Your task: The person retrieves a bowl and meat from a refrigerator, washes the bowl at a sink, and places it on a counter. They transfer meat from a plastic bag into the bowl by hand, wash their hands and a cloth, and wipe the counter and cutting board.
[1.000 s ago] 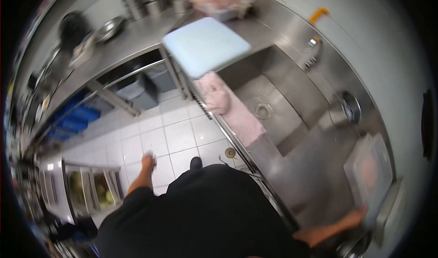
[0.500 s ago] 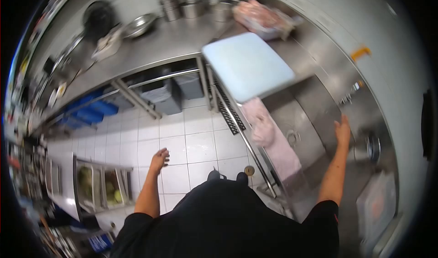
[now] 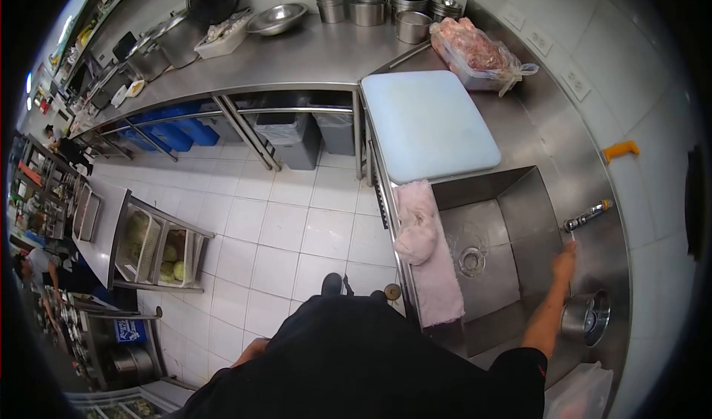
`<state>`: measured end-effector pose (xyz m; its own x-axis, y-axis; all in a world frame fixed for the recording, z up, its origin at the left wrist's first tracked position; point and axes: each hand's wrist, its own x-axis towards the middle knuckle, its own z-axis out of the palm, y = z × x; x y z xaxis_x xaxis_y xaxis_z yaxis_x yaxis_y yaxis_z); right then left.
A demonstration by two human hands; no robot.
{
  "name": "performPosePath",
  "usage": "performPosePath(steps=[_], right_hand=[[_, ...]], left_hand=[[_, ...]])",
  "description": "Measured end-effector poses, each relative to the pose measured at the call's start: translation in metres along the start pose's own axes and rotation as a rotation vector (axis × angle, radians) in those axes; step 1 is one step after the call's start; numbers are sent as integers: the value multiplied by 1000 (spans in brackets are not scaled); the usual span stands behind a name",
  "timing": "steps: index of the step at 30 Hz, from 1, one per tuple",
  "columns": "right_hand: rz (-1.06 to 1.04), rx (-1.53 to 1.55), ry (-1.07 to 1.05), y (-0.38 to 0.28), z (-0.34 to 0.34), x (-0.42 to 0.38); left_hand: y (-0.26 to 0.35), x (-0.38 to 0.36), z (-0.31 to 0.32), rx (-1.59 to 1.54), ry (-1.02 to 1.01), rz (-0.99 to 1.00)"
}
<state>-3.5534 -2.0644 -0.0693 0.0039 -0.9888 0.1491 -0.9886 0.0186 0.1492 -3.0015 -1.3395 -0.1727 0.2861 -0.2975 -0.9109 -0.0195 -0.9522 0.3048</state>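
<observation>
My right hand (image 3: pixel 566 261) reaches over the right side of the steel sink (image 3: pixel 526 230), just below the metal faucet (image 3: pixel 588 216). A thin streak that looks like water runs from the spout to my fingertips. The fingers point toward the faucet and seem to hold nothing. Low beside my body, my left hand (image 3: pixel 254 349) shows only in part, its fingers hidden. A pink cloth (image 3: pixel 437 293) lies along the sink's near edge, with a bunched pink cloth (image 3: pixel 417 241) on top. Beyond the sink lies a pale blue cutting board (image 3: pixel 430 126).
Behind the board sits a plastic-wrapped tub of raw meat (image 3: pixel 478 52). A steel pot (image 3: pixel 586 317) and a clear plastic container (image 3: pixel 582 393) stand right of the sink. Grey bins (image 3: pixel 293 141) are under the counter. Crates of vegetables (image 3: pixel 174 256) sit in a rack at left.
My right hand has moved up to the faucet, and a thin stream now shows there. My left hand has dropped back toward my body. The view has shifted.
</observation>
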Motion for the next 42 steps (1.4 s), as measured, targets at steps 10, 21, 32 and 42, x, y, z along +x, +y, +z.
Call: performPosePath(steps=[10, 21, 32, 42], right_hand=[[-12, 298, -403, -27, -15, -54], [18, 544, -267, -261, -136, -131], [0, 620, -211, -414, -193, -111], [-35, 633, -224, -495, -181, -18]], left_hand=[[117, 94, -98, -475, 248, 167], [67, 175, -246, -591, 123, -12], [164, 213, -352, -497, 217, 199], [457, 192, -407, -411, 190, 882]])
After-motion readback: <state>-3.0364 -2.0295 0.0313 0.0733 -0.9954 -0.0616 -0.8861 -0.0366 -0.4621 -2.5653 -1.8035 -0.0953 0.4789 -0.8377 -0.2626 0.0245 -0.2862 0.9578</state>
